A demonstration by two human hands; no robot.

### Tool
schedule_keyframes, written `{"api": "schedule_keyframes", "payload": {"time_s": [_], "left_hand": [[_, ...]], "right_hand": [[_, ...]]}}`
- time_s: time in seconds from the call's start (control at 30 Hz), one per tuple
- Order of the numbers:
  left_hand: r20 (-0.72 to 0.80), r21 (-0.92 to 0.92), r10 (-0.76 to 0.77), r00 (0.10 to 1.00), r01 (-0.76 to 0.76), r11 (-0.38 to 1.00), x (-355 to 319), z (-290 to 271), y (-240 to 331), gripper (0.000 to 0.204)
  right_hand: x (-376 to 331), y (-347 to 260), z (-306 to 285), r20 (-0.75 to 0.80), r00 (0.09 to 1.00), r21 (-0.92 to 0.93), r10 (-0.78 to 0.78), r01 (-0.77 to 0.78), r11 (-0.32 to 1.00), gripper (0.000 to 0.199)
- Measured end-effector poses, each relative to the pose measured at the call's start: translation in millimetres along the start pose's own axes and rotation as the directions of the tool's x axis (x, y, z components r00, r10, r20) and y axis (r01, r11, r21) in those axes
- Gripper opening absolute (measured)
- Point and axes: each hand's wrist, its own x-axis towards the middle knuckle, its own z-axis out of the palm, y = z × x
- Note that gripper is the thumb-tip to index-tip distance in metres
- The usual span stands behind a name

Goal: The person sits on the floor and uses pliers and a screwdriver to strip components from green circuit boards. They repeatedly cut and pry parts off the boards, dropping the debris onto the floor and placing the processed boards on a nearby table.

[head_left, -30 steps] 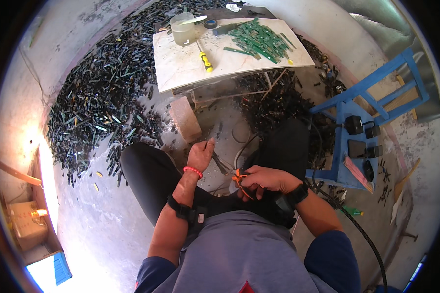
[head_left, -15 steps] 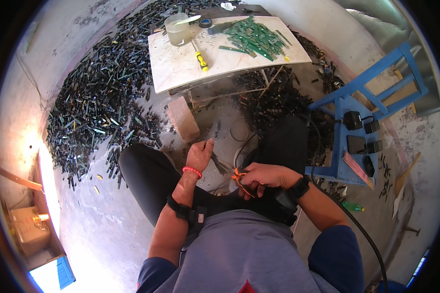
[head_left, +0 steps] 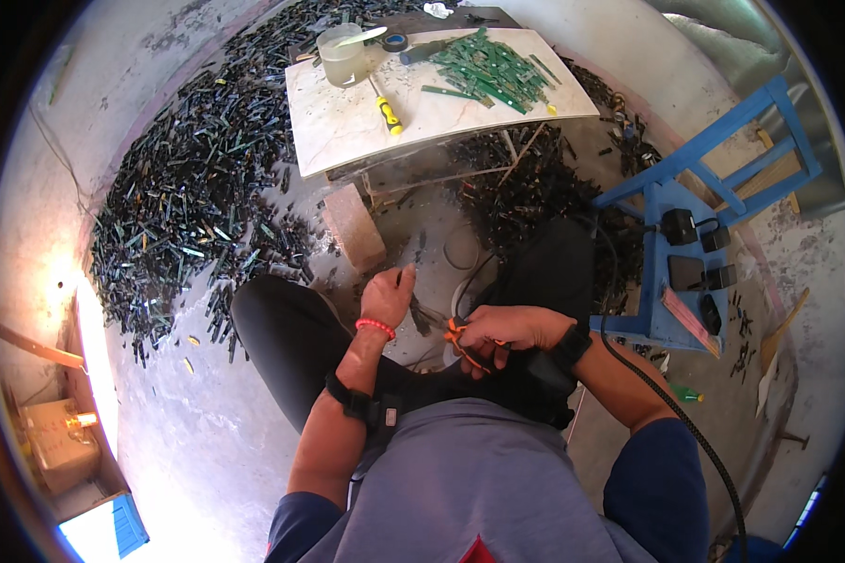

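Observation:
My right hand is wrapped round orange-handled pliers above my lap, their metal jaws pointing left toward my other hand. My left hand, with a red bead bracelet at the wrist, is closed. A small dark piece shows at its fingers, its kind too small to make out. Just beyond the left hand a reddish block stands on the floor. On the white table ahead lie a heap of green circuit-board strips and a yellow-and-black screwdriver.
A clear tub of cloudy liquid and a roll of tape share the table. Dark strips cover the floor at left, with another pile under the table. A blue chair holding black adapters stands right. A black cable crosses my right arm.
The pliers have opened slightly and their jaws now show, turned toward my left hand. A dark piece has come into sight at my left fingers. Both hands have shifted only a little.

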Motion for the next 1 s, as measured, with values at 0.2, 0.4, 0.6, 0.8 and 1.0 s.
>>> {"api": "schedule_keyframes", "payload": {"time_s": [0.2, 0.4, 0.6, 0.8, 1.0], "left_hand": [[0.017, 0.025, -0.020, 1.000, 0.020, 0.999, 0.0, -3.5, 4.0, 0.045], [0.010, 0.043, -0.029, 1.000, 0.028, 0.999, 1.0, -1.6, 0.7, 0.046], [0.021, 0.032, -0.047, 0.999, 0.046, 0.998, 1.6, 0.6, -1.9, 0.046], [0.032, 0.023, -0.045, 0.999, 0.044, 0.999, 1.4, 0.7, -2.4, 0.046], [0.010, -0.032, -0.016, 1.000, 0.016, 0.999, 1.1, 2.2, -4.7, 0.047]], "right_hand": [[9.7, 5.2, -4.4, -0.004, 1.000, 0.007, -0.007, 0.007, 1.000, 0.026], [10.5, 5.2, -4.0, -0.016, 0.999, 0.027, -0.051, 0.051, 0.998, 0.027], [15.2, 8.1, -5.9, 0.018, 0.996, -0.038, -0.083, 0.083, 0.996, 0.027], [7.9, 0.0, -4.5, -0.023, 1.000, -0.048, 0.000, -0.001, 0.999, 0.024], [6.8, 2.3, -5.6, -0.021, 1.000, 0.021, 0.002, -0.002, 1.000, 0.019]]}}
